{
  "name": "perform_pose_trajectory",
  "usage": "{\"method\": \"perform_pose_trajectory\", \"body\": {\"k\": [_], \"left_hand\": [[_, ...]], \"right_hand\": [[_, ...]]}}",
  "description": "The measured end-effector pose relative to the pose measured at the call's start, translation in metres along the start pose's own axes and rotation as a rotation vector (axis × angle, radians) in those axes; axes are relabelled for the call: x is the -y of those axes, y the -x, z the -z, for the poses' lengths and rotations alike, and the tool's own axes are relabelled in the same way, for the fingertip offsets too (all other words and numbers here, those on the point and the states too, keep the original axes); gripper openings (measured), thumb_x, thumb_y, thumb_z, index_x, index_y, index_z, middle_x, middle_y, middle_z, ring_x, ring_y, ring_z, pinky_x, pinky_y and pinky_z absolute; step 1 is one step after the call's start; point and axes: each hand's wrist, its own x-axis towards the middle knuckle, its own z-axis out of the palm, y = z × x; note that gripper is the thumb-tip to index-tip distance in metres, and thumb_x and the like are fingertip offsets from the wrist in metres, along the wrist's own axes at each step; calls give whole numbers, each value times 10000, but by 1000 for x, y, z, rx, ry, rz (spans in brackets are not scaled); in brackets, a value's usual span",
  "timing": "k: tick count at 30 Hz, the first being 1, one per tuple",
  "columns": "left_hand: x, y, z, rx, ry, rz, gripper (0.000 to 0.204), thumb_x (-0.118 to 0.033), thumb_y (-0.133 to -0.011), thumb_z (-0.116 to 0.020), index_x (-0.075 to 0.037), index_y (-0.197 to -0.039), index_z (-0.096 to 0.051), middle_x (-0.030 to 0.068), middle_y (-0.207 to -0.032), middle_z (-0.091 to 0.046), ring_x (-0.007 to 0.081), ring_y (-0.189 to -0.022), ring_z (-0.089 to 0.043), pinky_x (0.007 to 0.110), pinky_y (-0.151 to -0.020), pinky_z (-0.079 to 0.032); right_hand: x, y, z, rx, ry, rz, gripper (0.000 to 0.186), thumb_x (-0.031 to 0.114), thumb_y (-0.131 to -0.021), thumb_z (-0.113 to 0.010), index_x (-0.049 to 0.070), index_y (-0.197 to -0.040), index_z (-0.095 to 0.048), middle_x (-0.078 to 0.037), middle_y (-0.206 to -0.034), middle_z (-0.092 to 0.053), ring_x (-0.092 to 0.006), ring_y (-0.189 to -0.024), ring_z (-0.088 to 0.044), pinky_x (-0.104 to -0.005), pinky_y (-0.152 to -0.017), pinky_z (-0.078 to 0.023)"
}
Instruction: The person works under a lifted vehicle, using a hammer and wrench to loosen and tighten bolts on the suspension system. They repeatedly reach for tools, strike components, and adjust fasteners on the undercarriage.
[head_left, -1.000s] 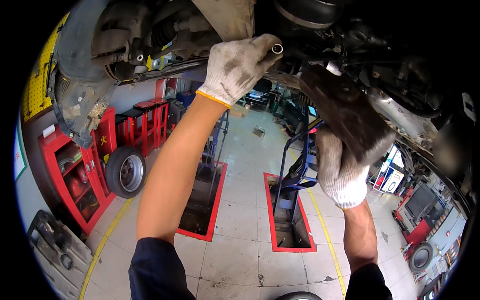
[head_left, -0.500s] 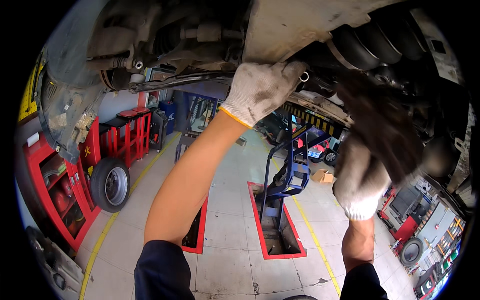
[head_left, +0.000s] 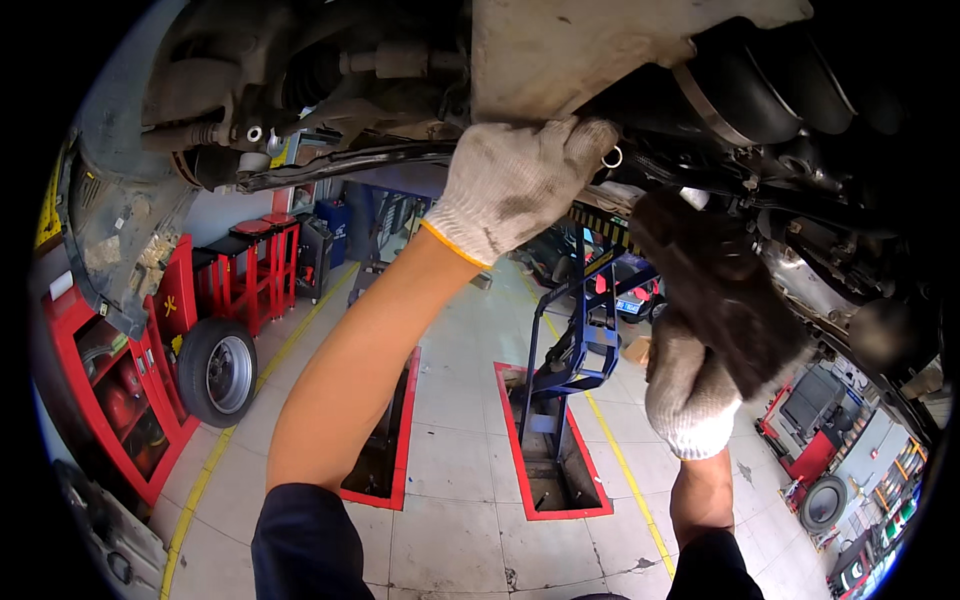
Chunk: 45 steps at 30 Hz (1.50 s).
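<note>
Ring [head_left: 619, 157] shows at left fingers [head_left: 592, 140], dark block [head_left: 718, 290] above right fingers [head_left: 672, 352].

1. The left hand [head_left: 528, 185] hides all but the ring-shaped end of a metal piece [head_left: 618, 158].
2. Blur softens the dark block [head_left: 715, 285], which covers some right-hand [head_left: 690, 390] fingers.
3. The upper edge crops the shadowed vehicle underside [head_left: 570, 50].

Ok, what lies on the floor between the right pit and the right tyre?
The head view shows a yellow line between pit and tyre; the right forearm hides some floor.
</note>
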Motion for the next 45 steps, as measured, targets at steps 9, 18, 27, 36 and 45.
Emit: {"method": "perform_pose_trajectory", "body": {"k": [9,18,27,36,45], "left_hand": [[-3,-5,-1,151,-81,-9,307,-278,-865,-738,-189,-1156,-697,-6,-948,-748,214,-663,-713,337,-540,-544],[-11,1,-3,119,-73,10,306,-322,-923,-712,-196,-1198,-666,22,-916,-759,221,-681,-726,347,-539,-546],[-1,-3,1,90,-98,-37,305,-229,-932,-661,-203,-1235,-653,31,-808,-735,220,-653,-721,350,-512,-535],[-2,-7,9,157,-34,-36,329,-214,-968,-596,-177,-1292,-638,66,-773,-691,242,-614,-708,379,-478,-533],[0,-5,10,166,-81,-40,285,-175,-964,-582,-181,-1243,-642,59,-744,-678,257,-639,-715,389,-487,-547]], "right_hand": [[18,-61,-10,45,251,62,137,123,-998,-689,-10,-1009,-714,-169,-696,-674,-294,-598,-685,-373,-557,-524],[5,-57,-14,175,252,71,187,138,-1029,-626,-29,-1096,-674,-243,-895,-701,-375,-788,-708,-436,-768,-558],[-13,-55,-11,75,307,317,284,145,-1032,-607,-71,-1217,-617,-204,-979,-663,-291,-739,-632,-340,-665,-501],[5,-58,-15,-94,351,547,202,76,-930,-745,23,-1124,-728,-143,-895,-759,-319,-808,-758,-389,-758,-616],[-1,-59,-20,-44,219,437,235,94,-963,-712,-15,-1171,-707,-175,-926,-752,-327,-775,-742,-396,-721,-594]]}}
